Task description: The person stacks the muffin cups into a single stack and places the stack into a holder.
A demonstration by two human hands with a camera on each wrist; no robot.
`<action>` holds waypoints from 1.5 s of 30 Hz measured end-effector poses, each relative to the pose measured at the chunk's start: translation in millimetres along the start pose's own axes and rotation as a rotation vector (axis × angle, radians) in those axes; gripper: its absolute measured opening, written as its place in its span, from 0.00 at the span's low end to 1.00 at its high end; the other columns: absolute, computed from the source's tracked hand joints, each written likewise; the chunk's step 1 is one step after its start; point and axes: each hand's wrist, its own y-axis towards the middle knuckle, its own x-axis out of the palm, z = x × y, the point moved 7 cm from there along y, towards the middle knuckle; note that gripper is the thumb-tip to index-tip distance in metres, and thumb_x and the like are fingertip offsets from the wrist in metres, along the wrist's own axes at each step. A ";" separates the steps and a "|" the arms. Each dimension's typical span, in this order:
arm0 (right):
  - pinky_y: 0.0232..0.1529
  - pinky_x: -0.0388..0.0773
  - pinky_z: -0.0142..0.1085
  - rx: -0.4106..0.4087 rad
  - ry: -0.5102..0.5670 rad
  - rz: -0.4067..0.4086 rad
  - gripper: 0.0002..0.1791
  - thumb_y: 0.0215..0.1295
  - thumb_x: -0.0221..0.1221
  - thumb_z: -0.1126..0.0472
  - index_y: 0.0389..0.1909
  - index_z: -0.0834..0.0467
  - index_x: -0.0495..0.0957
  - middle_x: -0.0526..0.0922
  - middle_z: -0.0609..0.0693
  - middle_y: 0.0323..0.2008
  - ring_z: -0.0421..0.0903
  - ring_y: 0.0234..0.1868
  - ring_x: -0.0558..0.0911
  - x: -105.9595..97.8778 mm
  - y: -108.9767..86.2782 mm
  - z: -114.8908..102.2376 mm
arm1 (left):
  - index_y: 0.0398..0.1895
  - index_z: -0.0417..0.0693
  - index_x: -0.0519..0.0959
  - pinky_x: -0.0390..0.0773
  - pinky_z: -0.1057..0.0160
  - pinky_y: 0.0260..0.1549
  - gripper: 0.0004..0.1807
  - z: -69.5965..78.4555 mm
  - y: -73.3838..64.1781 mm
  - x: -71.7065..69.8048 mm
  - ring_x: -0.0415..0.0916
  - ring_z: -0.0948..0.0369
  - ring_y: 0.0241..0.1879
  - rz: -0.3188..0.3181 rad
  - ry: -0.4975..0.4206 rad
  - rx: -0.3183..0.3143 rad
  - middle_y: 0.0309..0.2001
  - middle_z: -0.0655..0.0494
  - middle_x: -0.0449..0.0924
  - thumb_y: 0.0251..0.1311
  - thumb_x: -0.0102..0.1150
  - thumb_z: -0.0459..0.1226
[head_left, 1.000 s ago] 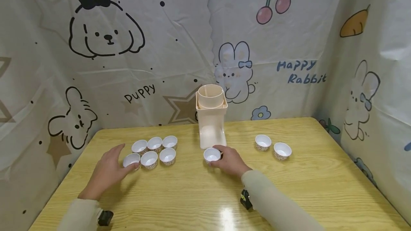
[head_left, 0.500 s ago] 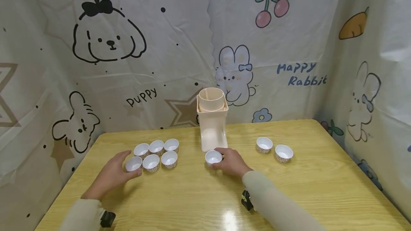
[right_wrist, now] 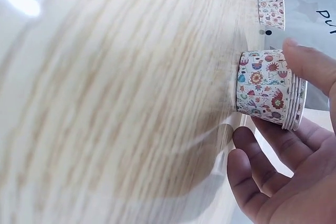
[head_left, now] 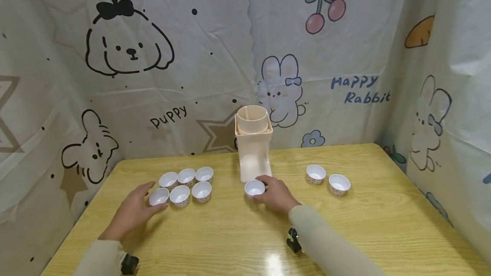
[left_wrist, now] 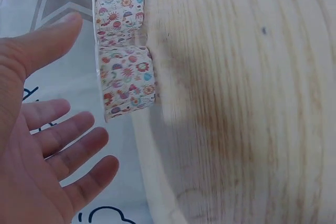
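Far left, pale sleeve with a black wrist device (head_left: 129,264), then the left hand (head_left: 132,212): spread wide, holding nothing, thumb and fingers to either side of the front-left cup (head_left: 159,197); the left wrist view shows a gap between skin and paper. That cup belongs to a group of six, two rows of three, all upright, mouths up, white inside, printed outside. Next in its row come the front-middle cup (head_left: 180,196) and front-right cup (head_left: 201,191); behind them, the back-left cup (head_left: 168,180), back-middle cup (head_left: 186,177) and back-right cup (head_left: 204,174), close together. Center: beige dispenser (head_left: 253,152), round tube in a squarish top, open-fronted lower part. Just in front of its base, cup stack (head_left: 254,188), upright; several nested rims show in the right wrist view. Right hand (head_left: 278,195) holds this stack, narrow grip, thumb on one side and fingers on the other, remaining fingers loosely bent. Base is at the tabletop; can't tell if fully resting. Further right, well apart from that hand, two upright cups near each other: farther cup (head_left: 316,174), nearer cup (head_left: 339,185). All on a yellowish wood-grain table (head_left: 215,233), cartoon-printed cloth (head_left: 215,54) around it.
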 end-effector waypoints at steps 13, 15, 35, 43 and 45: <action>0.57 0.76 0.50 0.050 0.042 -0.017 0.33 0.49 0.75 0.56 0.58 0.57 0.78 0.84 0.56 0.53 0.53 0.53 0.81 0.9 5.8 2.3 | 0.62 0.25 0.70 0.75 0.38 0.53 0.42 -2.2 10.3 5.6 0.74 0.34 0.57 -0.065 0.002 0.023 0.58 0.26 0.75 0.54 0.72 0.49; 0.57 0.76 0.50 0.052 0.043 -0.017 0.33 0.49 0.75 0.56 0.58 0.57 0.78 0.84 0.56 0.53 0.53 0.53 0.81 1.3 5.9 2.0 | 0.62 0.26 0.70 0.76 0.39 0.52 0.41 -3.0 10.1 6.1 0.75 0.35 0.56 -0.068 0.001 0.011 0.57 0.27 0.76 0.54 0.71 0.48; 0.55 0.77 0.49 0.043 0.098 -0.028 0.32 0.51 0.74 0.56 0.59 0.55 0.77 0.84 0.56 0.53 0.52 0.53 0.82 5.7 7.8 8.9 | 0.61 0.31 0.74 0.80 0.49 0.40 0.35 -11.4 8.7 13.4 0.82 0.50 0.43 -0.077 -0.040 -0.047 0.51 0.34 0.82 0.56 0.70 0.46; 0.60 0.74 0.53 0.056 0.068 -0.047 0.32 0.51 0.74 0.56 0.59 0.54 0.77 0.83 0.57 0.55 0.54 0.56 0.80 4.6 11.2 6.1 | 0.61 0.31 0.73 0.78 0.56 0.36 0.36 -15.1 9.1 14.7 0.81 0.54 0.39 -0.086 -0.066 -0.073 0.50 0.35 0.83 0.56 0.70 0.46; 0.61 0.72 0.54 0.059 0.066 -0.052 0.32 0.51 0.74 0.56 0.60 0.54 0.77 0.82 0.58 0.56 0.54 0.57 0.79 4.2 11.7 5.1 | 0.62 0.31 0.73 0.78 0.56 0.36 0.36 -15.8 9.1 14.5 0.81 0.53 0.40 -0.092 -0.074 -0.081 0.50 0.34 0.82 0.56 0.70 0.46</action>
